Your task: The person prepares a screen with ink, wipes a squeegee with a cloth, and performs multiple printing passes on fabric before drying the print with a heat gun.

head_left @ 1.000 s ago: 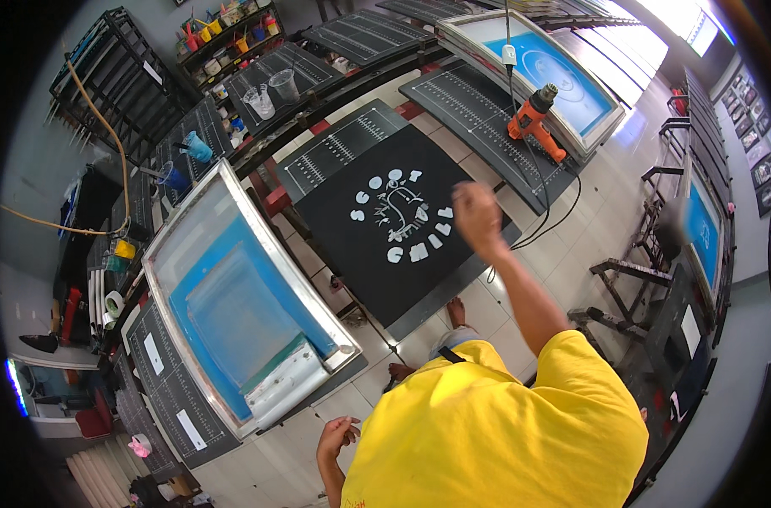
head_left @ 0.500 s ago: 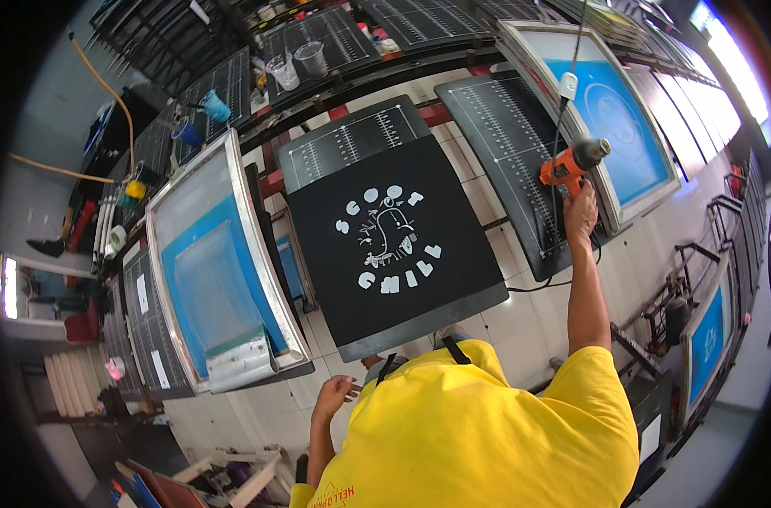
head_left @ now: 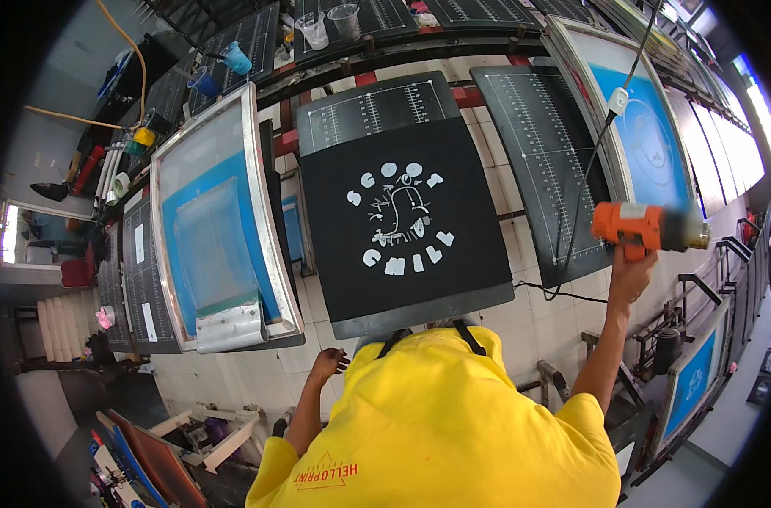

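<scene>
My right hand [head_left: 631,275] is raised at the right and grips the handle of an orange heat gun [head_left: 644,227], whose metal nozzle points right. Its black cable [head_left: 584,178] runs up across the empty ruled platen [head_left: 534,152]. A black garment with a white print [head_left: 398,220] lies flat on the middle platen in front of me. My left hand [head_left: 328,364] hangs low beside my yellow shirt, fingers loosely apart, holding nothing, just below the platen's near edge.
A metal-framed screen with blue mesh [head_left: 216,229] and a squeegee [head_left: 229,326] sits to the left. Another blue screen [head_left: 648,127] stands at the right. Plastic cups [head_left: 330,21] rest on the far platen. A wooden frame [head_left: 208,427] stands on the floor at lower left.
My right hand reached to the heat gun on the right platen, took hold of it and lifted it off toward the right. My left hand stayed low.
</scene>
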{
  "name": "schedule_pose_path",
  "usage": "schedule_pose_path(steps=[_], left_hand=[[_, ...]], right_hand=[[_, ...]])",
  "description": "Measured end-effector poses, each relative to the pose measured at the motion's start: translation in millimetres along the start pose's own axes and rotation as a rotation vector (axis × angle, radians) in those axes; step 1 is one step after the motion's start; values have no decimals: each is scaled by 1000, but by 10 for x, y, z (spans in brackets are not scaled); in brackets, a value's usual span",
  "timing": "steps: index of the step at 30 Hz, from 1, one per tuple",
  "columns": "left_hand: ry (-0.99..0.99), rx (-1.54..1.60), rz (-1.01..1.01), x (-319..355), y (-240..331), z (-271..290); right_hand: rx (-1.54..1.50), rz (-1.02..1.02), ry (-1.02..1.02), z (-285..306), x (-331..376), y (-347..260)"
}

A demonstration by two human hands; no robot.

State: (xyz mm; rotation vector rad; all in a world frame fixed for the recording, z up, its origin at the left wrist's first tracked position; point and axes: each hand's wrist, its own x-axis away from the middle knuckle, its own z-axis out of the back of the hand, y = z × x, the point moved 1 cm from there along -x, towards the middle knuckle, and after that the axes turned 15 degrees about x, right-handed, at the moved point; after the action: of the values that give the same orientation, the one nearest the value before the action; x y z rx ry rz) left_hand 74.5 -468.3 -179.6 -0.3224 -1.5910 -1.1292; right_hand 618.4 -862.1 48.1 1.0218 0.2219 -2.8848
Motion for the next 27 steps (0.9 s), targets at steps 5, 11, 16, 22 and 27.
schedule_pose_path(steps=[5,11,16,22,27], left_hand=[[17,71,89,-438,-333,226],[-59,-4,35,-742,-319,342],[-145,-65,-123,-985,-548,446],[-78,-7,-39,-1076,-737,394],[-63,5,-55,-1203,-1083,375]], right_hand=[[-456,329,-186,702,448,-288],[-940,346,-558,1071,906,-1227],[-579,682,-776,1013,1075,-1466],[-675,-40,-1358,1043,915,-1888],[-703,-24,-1287,1033,797,-2206]])
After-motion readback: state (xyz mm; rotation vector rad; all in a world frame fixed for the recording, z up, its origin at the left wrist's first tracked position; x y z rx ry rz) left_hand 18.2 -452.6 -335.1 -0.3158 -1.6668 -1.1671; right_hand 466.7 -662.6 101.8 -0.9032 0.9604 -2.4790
